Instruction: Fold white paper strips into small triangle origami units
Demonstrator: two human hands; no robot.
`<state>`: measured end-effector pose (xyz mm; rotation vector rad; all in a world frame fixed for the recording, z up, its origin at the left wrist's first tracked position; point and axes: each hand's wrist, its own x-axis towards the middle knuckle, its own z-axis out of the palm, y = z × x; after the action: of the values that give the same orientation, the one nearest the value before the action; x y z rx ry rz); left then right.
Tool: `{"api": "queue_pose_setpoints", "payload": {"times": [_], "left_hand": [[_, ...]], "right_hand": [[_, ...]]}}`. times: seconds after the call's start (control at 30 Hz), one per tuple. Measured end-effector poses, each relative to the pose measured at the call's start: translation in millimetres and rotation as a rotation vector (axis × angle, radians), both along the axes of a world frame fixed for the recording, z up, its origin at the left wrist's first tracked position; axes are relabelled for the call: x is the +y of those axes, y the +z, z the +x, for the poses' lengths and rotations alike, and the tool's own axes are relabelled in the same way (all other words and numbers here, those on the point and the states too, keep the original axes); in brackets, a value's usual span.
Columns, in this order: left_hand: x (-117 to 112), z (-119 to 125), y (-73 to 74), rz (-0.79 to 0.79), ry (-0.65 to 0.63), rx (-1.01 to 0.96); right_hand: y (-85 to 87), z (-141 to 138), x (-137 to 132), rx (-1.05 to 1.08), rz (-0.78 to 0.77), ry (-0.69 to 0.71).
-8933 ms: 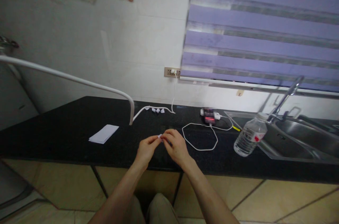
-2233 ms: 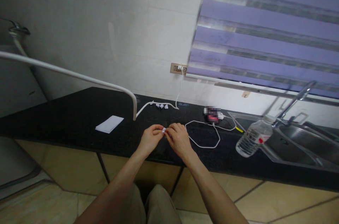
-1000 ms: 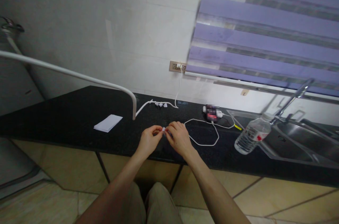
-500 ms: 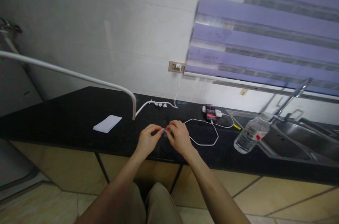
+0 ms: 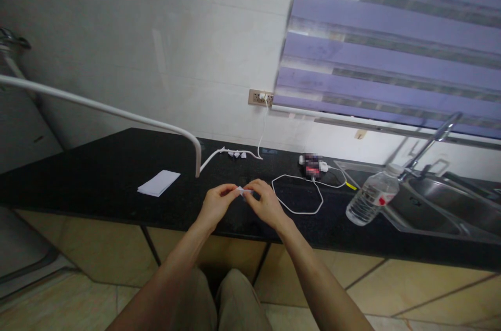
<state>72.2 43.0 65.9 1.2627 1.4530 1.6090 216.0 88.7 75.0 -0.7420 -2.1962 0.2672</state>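
A small piece of folded white paper (image 5: 241,191) is pinched between both hands, just above the black countertop (image 5: 105,169). My left hand (image 5: 217,207) grips its left end with thumb and fingertips. On the other side my right hand (image 5: 266,204) closes on its right end. The fingers cover part of the paper, so its full shape is hidden. Farther back, several small folded white paper pieces (image 5: 237,154) lie beside a white cable. To the left rests a flat stack of white paper (image 5: 158,183).
A white bent rod (image 5: 117,111) reaches in from the left over the counter. On the right are a phone-like device (image 5: 312,166), pixelated, its looped white cable (image 5: 301,213), a clear water bottle (image 5: 371,198) and a steel sink (image 5: 426,211). A wall socket (image 5: 261,97) holds a plug.
My hands have moved slightly apart, and more of the small white paper shows between the fingertips. The things on the counter have stayed in place.
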Motion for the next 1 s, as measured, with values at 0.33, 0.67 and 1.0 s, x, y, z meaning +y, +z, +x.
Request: {"api": "queue_pose_setpoints", "payload": {"times": [0.33,0.67,1.0], "left_hand": [[-0.8,3.9,2.0,-0.078,-0.093,-0.201],[0.7,3.8,-3.0,-0.018,0.005,-0.097],[-0.3,4.6,-0.5,0.014,0.036,-0.043]], "right_hand": [[-2.3,-0.2,1.7,0.162,-0.356,0.140],[-6.4,-2.1,4.3,0.201,-0.400,0.090],[-6.0,-9.1,4.8,0.218,-0.365,0.083]]}}
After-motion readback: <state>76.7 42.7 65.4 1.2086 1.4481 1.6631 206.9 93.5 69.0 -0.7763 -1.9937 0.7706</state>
